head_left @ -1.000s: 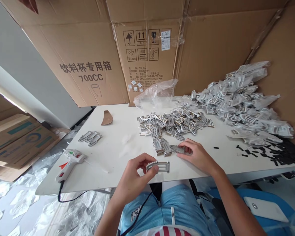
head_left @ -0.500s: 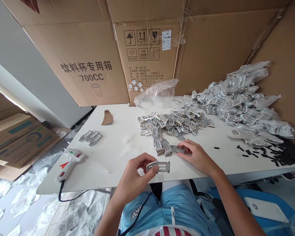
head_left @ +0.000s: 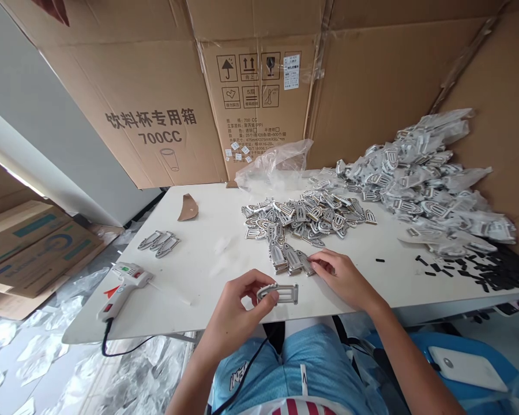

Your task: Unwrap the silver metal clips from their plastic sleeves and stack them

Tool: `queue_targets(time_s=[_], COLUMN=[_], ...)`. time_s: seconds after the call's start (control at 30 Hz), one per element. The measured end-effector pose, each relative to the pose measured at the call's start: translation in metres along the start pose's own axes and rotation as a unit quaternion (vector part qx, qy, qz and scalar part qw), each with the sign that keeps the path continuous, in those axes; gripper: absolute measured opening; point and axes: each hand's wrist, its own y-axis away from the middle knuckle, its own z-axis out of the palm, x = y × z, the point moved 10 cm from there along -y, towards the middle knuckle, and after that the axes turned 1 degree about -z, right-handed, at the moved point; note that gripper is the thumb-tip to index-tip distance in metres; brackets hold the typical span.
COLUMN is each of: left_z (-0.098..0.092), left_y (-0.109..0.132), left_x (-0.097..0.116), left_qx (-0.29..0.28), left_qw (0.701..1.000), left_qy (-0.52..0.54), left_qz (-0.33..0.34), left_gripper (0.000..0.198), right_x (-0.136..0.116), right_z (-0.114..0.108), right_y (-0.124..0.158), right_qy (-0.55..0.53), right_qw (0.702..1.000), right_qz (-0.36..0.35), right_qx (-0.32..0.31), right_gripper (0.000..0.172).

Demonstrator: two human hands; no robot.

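My left hand [head_left: 246,305] pinches a grey arched metal piece [head_left: 285,293] between thumb and fingers above the table's front edge. The fingertips of my right hand [head_left: 341,276] touch the right end of a row of small stacks of like pieces [head_left: 290,259]; whether they grip one is hard to tell. Just behind the row lies a loose heap of the same grey pieces [head_left: 315,213]. Several more [head_left: 159,242] lie side by side at the table's left.
A glue gun [head_left: 123,291] with a black cable lies at the left edge. Bagged pieces [head_left: 419,178] are piled at the right, near scattered black strips [head_left: 497,268]. Cardboard [head_left: 155,86] stands behind the white table [head_left: 225,230], with a clear plastic bag [head_left: 277,167] before it.
The grey piece by my right hand now stands beside the stacks, more upright than before, and the right fingers have drawn closer together. My left hand stays in place with its piece.
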Motion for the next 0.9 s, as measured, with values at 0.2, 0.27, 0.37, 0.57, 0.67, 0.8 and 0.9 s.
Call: queue_targets(time_s=[0.2,0.27,0.37,0.57,0.67,0.8,0.9], left_z=[0.000,0.000,0.000,0.002,0.003,0.005,0.007], left_y=[0.000,0.000,-0.001,0.000,0.000,0.001,0.001], left_x=[-0.001,-0.001,-0.001,-0.003,-0.003,-0.003,-0.002], left_qx=[-0.001,-0.002,0.000,-0.002,-0.005,-0.008,-0.011], left_qw=[1.000,1.000,1.000,1.000,1.000,1.000,1.000], left_qy=[-0.004,-0.005,-0.003,0.000,0.005,0.014,0.018], left_qz=[-0.004,-0.007,-0.008,-0.008,-0.007,-0.009,-0.004], left_gripper=[0.023,0.024,0.025,0.024,0.024,0.024,0.024], right_x=[0.001,-0.003,-0.020,-0.089,-0.112,-0.130,-0.140], right_z=[0.000,-0.003,-0.017,-0.013,-0.007,-0.001,0.005], right_y=[0.003,0.004,0.008,0.029,0.041,0.053,0.058], right_qy=[-0.036,-0.039,-0.033,-0.067,-0.056,-0.022,0.027], right_qw=[0.999,0.998,0.999,0.986,0.973,0.959,0.950], right_qz=[0.027,0.035,0.018,-0.155,-0.222,-0.280,-0.310], right_qx=[-0.029,-0.028,0.019,-0.008,-0.026,-0.025,-0.007], right_gripper=[0.031,0.030,0.026,0.011,0.014,0.024,0.014])
